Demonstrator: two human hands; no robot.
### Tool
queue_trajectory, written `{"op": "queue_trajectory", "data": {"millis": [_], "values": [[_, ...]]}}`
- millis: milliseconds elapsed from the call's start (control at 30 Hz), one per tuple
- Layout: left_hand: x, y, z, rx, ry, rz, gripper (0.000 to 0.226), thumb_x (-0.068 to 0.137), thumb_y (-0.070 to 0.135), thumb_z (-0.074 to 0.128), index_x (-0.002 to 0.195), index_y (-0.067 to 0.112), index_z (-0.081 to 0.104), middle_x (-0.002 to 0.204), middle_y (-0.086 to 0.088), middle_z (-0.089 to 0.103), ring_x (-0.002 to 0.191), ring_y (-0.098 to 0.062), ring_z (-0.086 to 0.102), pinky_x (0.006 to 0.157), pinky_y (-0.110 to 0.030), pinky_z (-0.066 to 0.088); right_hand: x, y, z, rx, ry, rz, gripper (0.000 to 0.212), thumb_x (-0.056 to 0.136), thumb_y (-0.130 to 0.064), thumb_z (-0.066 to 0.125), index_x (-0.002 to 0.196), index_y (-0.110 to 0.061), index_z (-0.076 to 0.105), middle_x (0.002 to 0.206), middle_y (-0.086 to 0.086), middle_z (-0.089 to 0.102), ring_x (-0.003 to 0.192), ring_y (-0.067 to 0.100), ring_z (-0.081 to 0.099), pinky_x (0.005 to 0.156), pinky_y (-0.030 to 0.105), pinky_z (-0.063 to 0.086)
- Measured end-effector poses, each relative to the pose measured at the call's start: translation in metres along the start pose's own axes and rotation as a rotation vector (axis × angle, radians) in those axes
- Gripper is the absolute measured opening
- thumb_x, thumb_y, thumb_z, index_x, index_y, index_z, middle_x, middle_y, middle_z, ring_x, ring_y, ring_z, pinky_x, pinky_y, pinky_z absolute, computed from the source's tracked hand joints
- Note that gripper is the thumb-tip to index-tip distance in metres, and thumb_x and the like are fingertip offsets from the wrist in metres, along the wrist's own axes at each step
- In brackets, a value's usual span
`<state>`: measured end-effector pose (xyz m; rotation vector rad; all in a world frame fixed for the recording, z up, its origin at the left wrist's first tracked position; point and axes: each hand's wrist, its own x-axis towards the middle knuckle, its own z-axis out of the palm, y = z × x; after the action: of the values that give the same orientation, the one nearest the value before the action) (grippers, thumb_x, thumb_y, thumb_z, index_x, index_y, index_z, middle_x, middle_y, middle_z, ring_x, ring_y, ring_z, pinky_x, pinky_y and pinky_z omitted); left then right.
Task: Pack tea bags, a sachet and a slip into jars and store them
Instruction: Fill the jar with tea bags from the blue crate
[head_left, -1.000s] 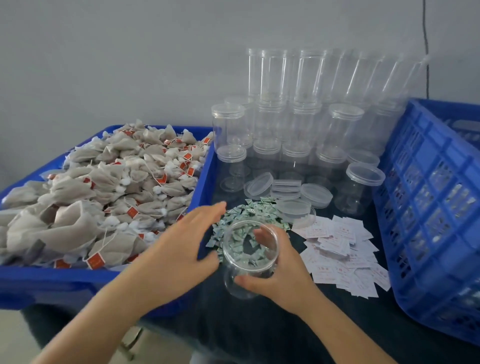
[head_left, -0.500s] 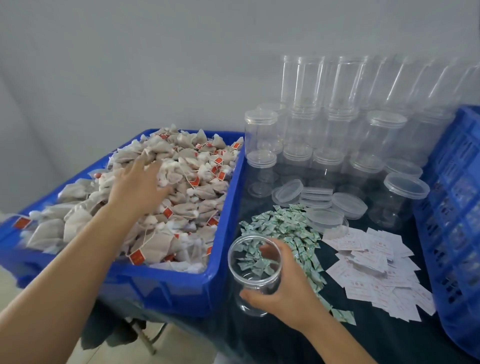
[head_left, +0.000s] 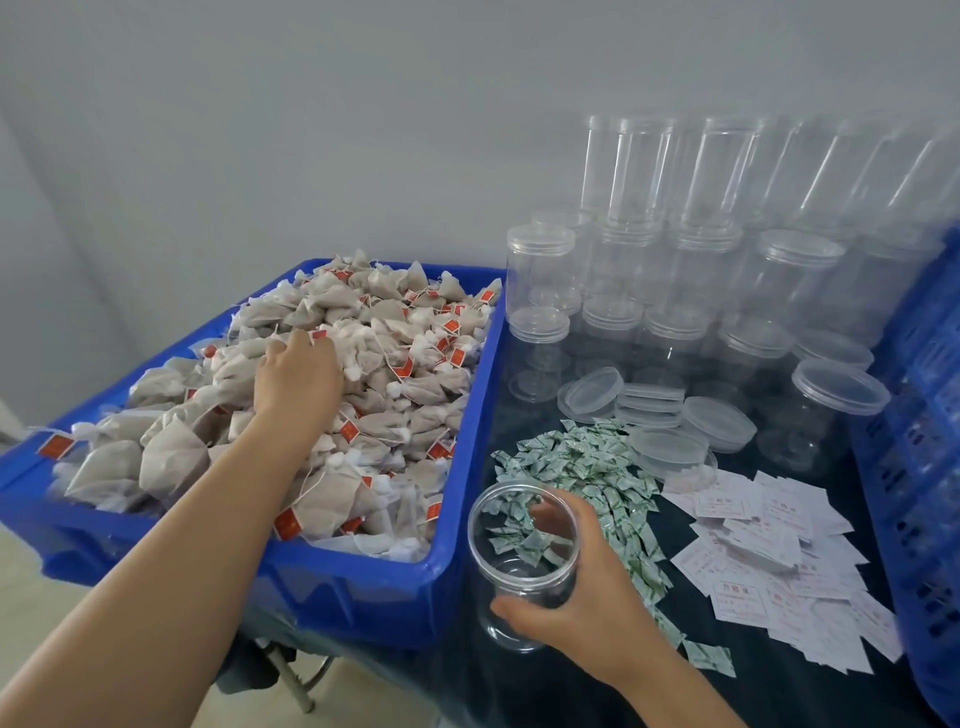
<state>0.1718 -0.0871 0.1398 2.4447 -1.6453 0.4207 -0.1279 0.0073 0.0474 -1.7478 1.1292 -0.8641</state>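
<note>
Clear plastic, lidless and upright: the open jar (head_left: 522, 558) stands on the dark table (head_left: 571, 691) just right of the blue tub (head_left: 363, 597), and the right hand (head_left: 587, 603) wraps it, thumb low on the near wall, fingers curled round the far side. Over in the tub, the left hand (head_left: 298, 376) is palm-down on the heap of tea bags (head_left: 395, 364), fingers dug in among them; whether it actually pinches one, I cannot tell. Behind the jar lies the green-and-white sachet pile (head_left: 587, 467), white slips (head_left: 769, 551) spread to its right. Loose lids (head_left: 649, 405) sit beyond, stacked empty jars (head_left: 691, 270) line the wall, and a blue crate (head_left: 919, 441) closes the right edge.
</note>
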Motion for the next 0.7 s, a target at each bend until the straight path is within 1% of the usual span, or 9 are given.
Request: {"op": "queue_trajectory", "data": {"millis": [100, 200, 267, 367, 433, 533, 600, 667, 700], "values": [[0.0, 0.0, 0.002, -0.013, 0.043, 0.032, 0.021, 0.093, 0.015, 0.055, 0.113, 0.013, 0.061, 0.118, -0.012, 0.052, 0.108, -0.034, 0.05, 0.088, -0.04, 0.045, -0.002, 0.0, 0.0, 0.021, 0.001, 0.006, 0.09, 0.049, -0.056, 0.084, 0.118, -0.074, 0.028, 0.122, -0.043, 0.044, 0.121, -0.019, 0.042, 0.085, 0.004, 0.043], [-0.002, 0.0, 0.004, -0.06, 0.077, 0.036, 0.021, 0.094, 0.018, 0.055, 0.113, 0.013, 0.062, 0.117, -0.011, 0.053, 0.109, -0.034, 0.049, 0.089, -0.04, 0.044, -0.003, 0.0, 0.0, 0.027, -0.001, 0.012, 0.09, 0.048, -0.055, 0.084, 0.116, -0.075, 0.028, 0.121, -0.043, 0.044, 0.12, -0.018, 0.043, 0.087, 0.007, 0.043], [-0.005, 0.001, 0.005, -0.146, 0.125, 0.052, 0.023, 0.094, 0.021, 0.055, 0.114, 0.01, 0.061, 0.118, -0.013, 0.054, 0.111, -0.035, 0.048, 0.091, -0.041, 0.042, -0.003, 0.0, 0.0, 0.028, 0.001, 0.011, 0.09, 0.048, -0.056, 0.084, 0.116, -0.074, 0.028, 0.121, -0.043, 0.044, 0.12, -0.018, 0.043, 0.09, 0.01, 0.044], [-0.009, 0.004, 0.006, -0.37, 0.226, 0.088, 0.025, 0.093, 0.02, 0.058, 0.113, 0.005, 0.061, 0.117, -0.014, 0.054, 0.108, -0.036, 0.05, 0.09, -0.043, 0.043, -0.005, 0.0, 0.001, 0.035, 0.011, 0.007, 0.092, 0.048, -0.056, 0.084, 0.118, -0.073, 0.027, 0.123, -0.043, 0.044, 0.121, -0.019, 0.042, 0.094, 0.014, 0.046], [-0.01, 0.005, 0.007, -0.516, 0.294, 0.112, 0.025, 0.092, 0.02, 0.06, 0.112, 0.004, 0.062, 0.11, -0.01, 0.055, 0.099, -0.03, 0.053, 0.084, -0.038, 0.044, -0.005, 0.0, 0.001, 0.036, 0.018, 0.007, 0.093, 0.048, -0.056, 0.084, 0.119, -0.073, 0.027, 0.123, -0.043, 0.044, 0.121, -0.02, 0.041, 0.092, 0.014, 0.048], [-0.01, 0.008, 0.007, -0.659, 0.354, 0.114, 0.026, 0.09, 0.022, 0.064, 0.11, 0.005, 0.064, 0.1, 0.0, 0.053, 0.087, -0.017, 0.05, 0.079, -0.027, 0.039, -0.006, 0.0, 0.001, 0.036, 0.024, 0.006, 0.093, 0.049, -0.055, 0.085, 0.121, -0.071, 0.028, 0.123, -0.043, 0.044, 0.12, -0.02, 0.041, 0.086, 0.008, 0.048], [-0.01, 0.008, 0.007, -0.809, 0.342, 0.066, 0.019, 0.09, 0.027, 0.064, 0.102, 0.013, 0.065, 0.097, 0.006, 0.056, 0.08, -0.014, 0.052, 0.075, -0.026, 0.041, -0.006, 0.0, 0.002, 0.037, 0.026, 0.005, 0.093, 0.049, -0.055, 0.085, 0.121, -0.072, 0.028, 0.123, -0.043, 0.044, 0.118, -0.021, 0.042, 0.083, 0.004, 0.046], [-0.01, 0.006, 0.004, -1.027, 0.274, -0.005, 0.009, 0.09, 0.033, 0.062, 0.092, 0.025, 0.065, 0.093, 0.008, 0.064, 0.08, -0.014, 0.06, 0.073, -0.027, 0.047, -0.006, 0.001, 0.002, 0.04, 0.028, 0.006, 0.093, 0.049, -0.055, 0.086, 0.12, -0.072, 0.028, 0.123, -0.043, 0.044, 0.118, -0.021, 0.042, 0.082, 0.003, 0.045], [-0.01, 0.004, 0.002, -1.137, 0.221, -0.028, 0.005, 0.091, 0.034, 0.062, 0.09, 0.031, 0.065, 0.09, 0.01, 0.067, 0.08, -0.01, 0.062, 0.073, -0.026, 0.048, -0.005, 0.002, 0.002, 0.041, 0.029, 0.007, 0.093, 0.049, -0.055, 0.086, 0.12, -0.072, 0.028, 0.124, -0.043, 0.044, 0.119, -0.021, 0.042, 0.082, 0.003, 0.046]]}}
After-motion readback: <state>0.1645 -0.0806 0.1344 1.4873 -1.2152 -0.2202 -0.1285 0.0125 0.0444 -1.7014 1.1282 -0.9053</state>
